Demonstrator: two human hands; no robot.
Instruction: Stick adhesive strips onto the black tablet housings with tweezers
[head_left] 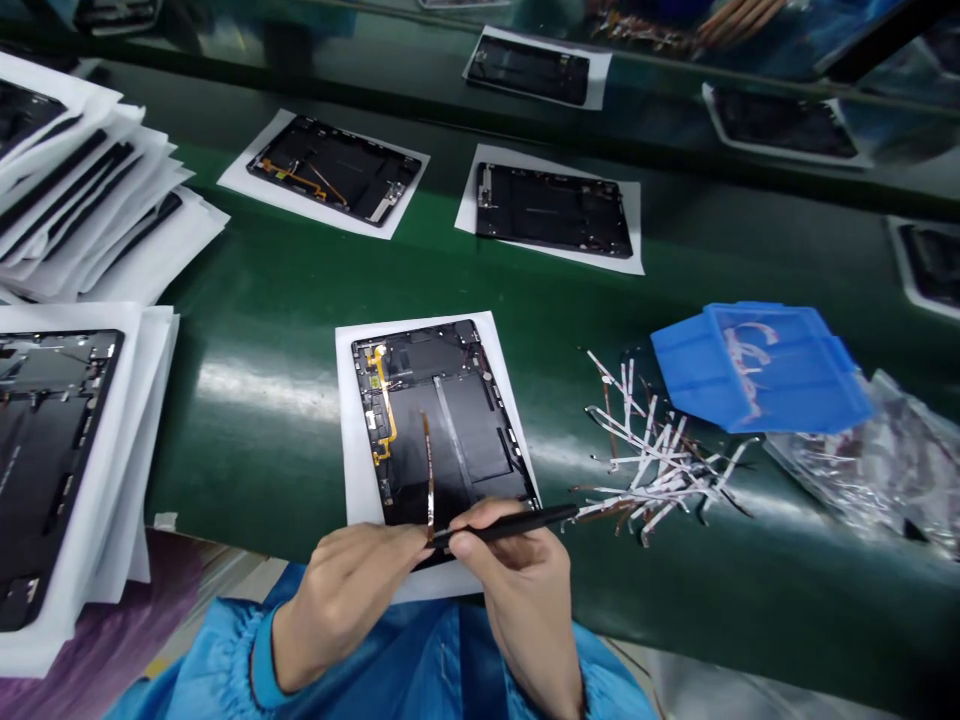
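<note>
An opened black tablet chassis lies on a white sheet on the green belt in front of me. A thin orange flex cable runs down its middle to the near edge. My left hand pinches the cable's near end with closed fingers. Beside it my right hand is closed round black tweezers, whose tip meets the cable end next to my left fingertips. Both sleeves are blue.
A heap of peeled white backing strips lies right of the chassis, with a blue tray and a clear plastic bag beyond. Stacks of chassis on white sheets stand at the left. More chassis ride the belt farther back.
</note>
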